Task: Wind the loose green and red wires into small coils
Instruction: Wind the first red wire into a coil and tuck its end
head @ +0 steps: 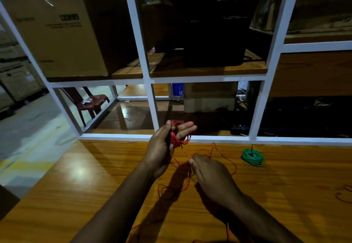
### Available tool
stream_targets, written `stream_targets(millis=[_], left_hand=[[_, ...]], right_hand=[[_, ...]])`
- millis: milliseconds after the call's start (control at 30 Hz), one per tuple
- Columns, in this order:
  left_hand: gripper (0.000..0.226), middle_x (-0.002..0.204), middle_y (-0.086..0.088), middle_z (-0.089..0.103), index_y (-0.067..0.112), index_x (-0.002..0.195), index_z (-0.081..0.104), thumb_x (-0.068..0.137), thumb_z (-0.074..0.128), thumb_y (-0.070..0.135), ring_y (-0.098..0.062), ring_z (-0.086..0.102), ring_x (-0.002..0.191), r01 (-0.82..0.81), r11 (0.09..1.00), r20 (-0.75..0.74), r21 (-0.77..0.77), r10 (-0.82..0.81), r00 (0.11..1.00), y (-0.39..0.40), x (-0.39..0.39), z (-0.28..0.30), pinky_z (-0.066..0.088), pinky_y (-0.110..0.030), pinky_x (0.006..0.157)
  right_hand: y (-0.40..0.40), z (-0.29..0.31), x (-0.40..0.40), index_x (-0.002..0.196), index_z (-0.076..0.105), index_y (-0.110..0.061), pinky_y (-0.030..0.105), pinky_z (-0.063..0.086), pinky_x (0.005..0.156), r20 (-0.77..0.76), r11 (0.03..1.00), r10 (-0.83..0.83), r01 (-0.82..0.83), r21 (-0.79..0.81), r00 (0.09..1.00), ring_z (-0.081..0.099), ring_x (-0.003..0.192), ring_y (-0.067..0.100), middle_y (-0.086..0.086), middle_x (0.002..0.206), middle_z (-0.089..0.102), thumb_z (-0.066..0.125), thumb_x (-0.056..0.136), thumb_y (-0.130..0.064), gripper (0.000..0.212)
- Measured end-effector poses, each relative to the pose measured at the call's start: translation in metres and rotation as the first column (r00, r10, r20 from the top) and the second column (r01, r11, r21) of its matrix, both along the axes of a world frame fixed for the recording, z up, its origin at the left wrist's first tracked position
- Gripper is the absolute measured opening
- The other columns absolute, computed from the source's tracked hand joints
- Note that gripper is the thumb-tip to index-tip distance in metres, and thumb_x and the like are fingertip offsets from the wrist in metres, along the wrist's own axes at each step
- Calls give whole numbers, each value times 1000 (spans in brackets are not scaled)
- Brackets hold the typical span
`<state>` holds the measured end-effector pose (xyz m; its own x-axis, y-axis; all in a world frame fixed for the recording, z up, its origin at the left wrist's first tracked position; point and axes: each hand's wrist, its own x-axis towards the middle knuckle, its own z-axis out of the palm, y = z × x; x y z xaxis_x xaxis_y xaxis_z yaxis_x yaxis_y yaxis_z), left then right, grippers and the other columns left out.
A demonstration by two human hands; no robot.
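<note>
The left hand point(163, 147) is raised above the wooden table point(95, 195), near its far edge, with its fingers stretched forward and the thumb up; a bundle of red wire point(176, 138) loops is wrapped around those fingers and hangs against the palm. From the bundle a single strand runs down and to the right to the right hand point(209, 174), which hovers lower, just above the tabletop, back of the hand upward, pinching the strand at its fingertips. The rest of the red wire lies loose on the table, curling beneath and around both hands and trailing toward the near edge. The green wire point(253, 157) already sits as a small coil on the table, well to the right of the right hand. Behind the table stands a white-framed shelf point(146, 79) holding a cardboard box point(57, 33).
</note>
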<state>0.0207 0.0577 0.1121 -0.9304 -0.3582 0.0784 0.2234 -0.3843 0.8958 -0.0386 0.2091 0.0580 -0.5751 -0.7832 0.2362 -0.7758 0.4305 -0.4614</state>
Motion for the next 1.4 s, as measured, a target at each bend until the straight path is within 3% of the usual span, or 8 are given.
stream_targets(millis=[233,433,533,733,967,1167,1300,1400], left_hand=[[49,120,0,74,16,123,65,111,20,31,-13,62,123,26,850,173,-526,77,982,1,3,-9,38,-41,110],[37,95,4,76,10,105,62,110,29,26,-6,71,92,-1,823,190,-567,132,973,6,2,-10,52,-17,78],[39,101,-9,71,5,108,60,108,34,33,-16,68,95,38,812,216,-582,110,970,0,2,-14,54,-27,85],[38,111,-8,70,11,114,60,107,36,40,-17,67,106,195,773,304,-604,-2,953,-8,9,-11,50,-37,101],[42,78,-8,66,16,88,60,108,35,43,-25,68,79,247,693,304,-677,-42,952,-2,9,-1,51,-55,96],[53,75,-17,57,10,95,60,106,21,44,-28,57,76,239,753,327,-613,-34,945,14,15,-1,49,-25,77],[49,89,-10,70,21,102,59,105,20,52,-10,65,85,301,771,378,-562,-84,922,11,17,-9,47,-29,86],[61,66,2,53,13,122,56,99,19,55,-11,55,61,347,745,346,-570,-166,923,10,13,-20,48,-32,66]], right_hand=[[-1,15,9,98,49,-31,26,39,69,-163,998,52,-56,-21,985,45,79,6,-14,88,45,39,106,-33,13],[-2,17,4,96,74,-23,21,50,65,-439,973,-75,-30,-227,896,56,95,10,-4,102,72,81,78,-23,19],[-2,17,4,99,75,-19,22,47,72,-447,949,-82,-68,-309,891,59,90,14,-3,100,72,81,78,-21,22],[-1,28,-4,84,73,-28,15,35,75,-41,889,-82,55,-455,996,48,93,2,-18,87,61,78,81,-29,6],[0,36,-10,82,73,-27,11,33,77,-11,890,-18,11,-457,1000,44,97,0,-16,86,59,75,84,-26,3],[1,39,-10,91,61,-32,14,35,77,67,874,-81,103,-474,994,41,101,-1,-20,97,48,86,71,-37,32],[9,41,-27,132,47,-47,33,43,101,384,952,66,58,-302,921,40,127,4,-20,137,42,83,71,-52,71],[14,39,-35,129,57,-42,30,52,97,565,942,273,-98,-321,778,57,122,5,-17,132,59,80,79,-44,55]])
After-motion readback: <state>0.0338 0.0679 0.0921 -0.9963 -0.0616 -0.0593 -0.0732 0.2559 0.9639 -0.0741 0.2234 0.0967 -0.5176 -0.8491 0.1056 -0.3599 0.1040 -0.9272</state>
